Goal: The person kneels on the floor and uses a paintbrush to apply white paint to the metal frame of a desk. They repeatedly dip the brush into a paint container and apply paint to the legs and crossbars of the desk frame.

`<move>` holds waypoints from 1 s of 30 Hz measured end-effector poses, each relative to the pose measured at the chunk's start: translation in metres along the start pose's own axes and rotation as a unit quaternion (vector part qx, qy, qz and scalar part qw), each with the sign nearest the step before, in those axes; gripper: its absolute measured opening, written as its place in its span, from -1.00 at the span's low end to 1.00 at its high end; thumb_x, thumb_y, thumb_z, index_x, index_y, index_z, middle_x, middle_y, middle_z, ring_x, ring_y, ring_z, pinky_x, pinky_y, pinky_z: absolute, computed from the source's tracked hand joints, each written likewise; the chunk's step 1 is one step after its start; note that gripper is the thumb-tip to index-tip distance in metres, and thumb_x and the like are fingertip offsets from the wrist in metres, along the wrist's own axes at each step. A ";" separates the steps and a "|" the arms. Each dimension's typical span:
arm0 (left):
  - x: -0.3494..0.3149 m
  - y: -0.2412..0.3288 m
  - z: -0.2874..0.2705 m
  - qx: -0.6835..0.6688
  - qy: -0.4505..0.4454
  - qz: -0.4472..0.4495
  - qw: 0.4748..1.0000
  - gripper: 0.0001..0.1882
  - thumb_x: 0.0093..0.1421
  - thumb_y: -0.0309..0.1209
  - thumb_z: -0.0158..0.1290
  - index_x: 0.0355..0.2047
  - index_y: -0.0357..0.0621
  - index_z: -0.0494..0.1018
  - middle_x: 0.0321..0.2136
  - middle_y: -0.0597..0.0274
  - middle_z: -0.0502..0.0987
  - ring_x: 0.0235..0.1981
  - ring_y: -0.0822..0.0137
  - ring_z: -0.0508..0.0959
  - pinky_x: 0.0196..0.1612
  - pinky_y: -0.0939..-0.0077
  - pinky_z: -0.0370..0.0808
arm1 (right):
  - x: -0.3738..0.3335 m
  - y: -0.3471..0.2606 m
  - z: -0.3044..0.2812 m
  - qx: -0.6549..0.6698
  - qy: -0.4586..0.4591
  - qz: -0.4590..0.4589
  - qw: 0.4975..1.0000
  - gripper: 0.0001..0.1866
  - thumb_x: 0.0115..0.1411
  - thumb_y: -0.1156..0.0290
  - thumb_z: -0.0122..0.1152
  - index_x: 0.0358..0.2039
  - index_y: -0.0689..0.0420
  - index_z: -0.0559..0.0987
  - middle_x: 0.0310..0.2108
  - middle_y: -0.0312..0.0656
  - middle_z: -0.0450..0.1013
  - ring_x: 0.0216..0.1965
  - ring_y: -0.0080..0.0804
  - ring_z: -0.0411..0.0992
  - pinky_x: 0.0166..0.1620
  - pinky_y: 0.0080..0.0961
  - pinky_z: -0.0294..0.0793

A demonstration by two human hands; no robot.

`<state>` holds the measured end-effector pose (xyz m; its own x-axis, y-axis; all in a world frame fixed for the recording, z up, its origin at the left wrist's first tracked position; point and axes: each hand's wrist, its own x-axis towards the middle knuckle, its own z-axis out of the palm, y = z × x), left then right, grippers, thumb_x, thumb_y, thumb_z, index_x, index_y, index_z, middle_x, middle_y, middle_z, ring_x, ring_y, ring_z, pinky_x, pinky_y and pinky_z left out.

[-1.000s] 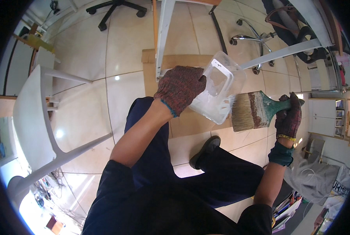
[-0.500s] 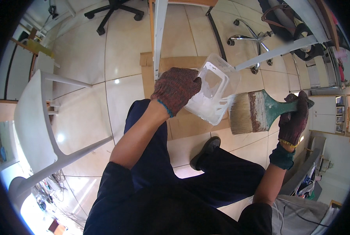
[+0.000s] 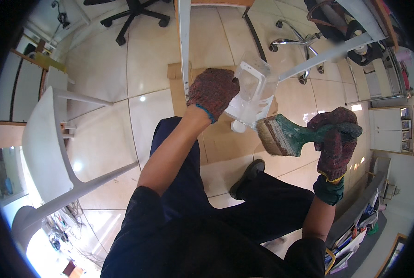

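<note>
In a dark red knitted work glove, my left hand (image 3: 214, 90) grips the near left edge of a clear plastic tub (image 3: 268, 84). The tub is tilted, with white stuff like paint inside. My right hand (image 3: 335, 146), gloved the same way, is wrapped around the green handle of a wide paintbrush (image 3: 286, 135). The brush's bristles point left, close to the tub's lower right corner; whether they touch it I cannot tell. Under the tub's near edge a small round white thing (image 3: 238, 126) shows, its kind unclear.
Flattened cardboard (image 3: 216, 146) covers the tiles beneath my hands. White metal table legs (image 3: 184, 51) rise close beyond my left hand. A white chair (image 3: 44, 143) stands at the left, and wheeled chair bases (image 3: 135, 16) stand farther off. Loose cables (image 3: 65, 227) lie at lower left.
The paintbrush has moved left and turned, its bristles now lower and nearer my body beside the tub. My left hand has shifted slightly away with the tub. The small white thing now shows.
</note>
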<state>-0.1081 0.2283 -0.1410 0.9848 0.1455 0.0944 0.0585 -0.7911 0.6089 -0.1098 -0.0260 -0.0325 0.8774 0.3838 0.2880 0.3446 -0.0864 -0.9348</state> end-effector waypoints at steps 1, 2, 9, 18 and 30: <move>0.001 0.000 0.000 0.000 -0.007 -0.008 1.000 -0.65 0.11 -0.24 -0.19 -0.47 -0.26 0.49 -0.49 -0.12 0.51 -0.37 -0.09 0.52 -0.21 0.11 0.44 | 0.000 0.000 -0.003 -0.002 -0.010 -0.001 1.000 -0.58 0.08 0.23 0.23 -0.14 0.16 0.34 -0.38 -0.03 0.49 -0.62 -0.59 0.33 -0.62 -0.72 0.28; 0.002 0.001 0.000 0.000 -0.014 -0.017 1.000 -0.65 0.11 -0.24 -0.18 -0.47 -0.26 0.49 -0.49 -0.12 0.51 -0.36 -0.09 0.52 -0.21 0.11 0.44 | 0.000 0.001 -0.005 -0.004 -0.020 -0.003 1.000 -0.57 0.08 0.22 0.24 -0.13 0.16 0.34 -0.38 -0.03 0.49 -0.61 -0.59 0.34 -0.61 -0.72 0.28; 0.006 0.005 0.003 0.035 -0.030 -0.008 0.999 -0.66 0.10 -0.25 -0.17 -0.46 -0.26 0.50 -0.47 -0.15 0.51 -0.34 -0.09 0.52 -0.18 0.09 0.44 | -0.003 -0.005 -0.002 0.036 0.013 -0.014 0.999 -0.59 0.10 0.25 0.23 -0.12 0.15 0.33 -0.36 -0.05 0.47 -0.40 -0.40 0.45 -0.41 -0.55 0.43; 0.017 0.011 0.007 0.039 -0.036 -0.022 0.998 -0.63 0.09 -0.19 -0.17 -0.49 -0.24 0.48 -0.47 -0.13 0.51 -0.35 -0.11 0.51 -0.21 0.07 0.41 | -0.002 -0.005 -0.005 0.052 -0.023 -0.036 0.998 -0.76 0.08 0.56 0.11 -0.21 0.18 0.36 -0.34 -0.12 0.42 -0.36 -0.40 0.44 -0.31 -0.51 0.48; 0.043 0.021 -0.017 0.097 -0.051 0.206 0.972 -0.81 0.06 -0.29 -0.06 -0.41 -0.07 0.48 -0.39 0.05 0.53 -0.38 0.04 0.54 -0.32 0.23 0.50 | -0.016 -0.022 -0.057 0.185 0.211 0.002 0.960 -0.72 0.04 0.36 0.19 -0.26 0.03 0.33 -0.41 -0.14 0.37 -0.68 -0.57 0.28 -0.74 -0.70 0.22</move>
<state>-0.0673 0.2282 -0.1113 0.9415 -0.2594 0.2151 -0.3248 -0.8686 0.3741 -0.1121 -0.0829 -0.0050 0.9623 -0.0296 0.2703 0.2678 0.2746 -0.9235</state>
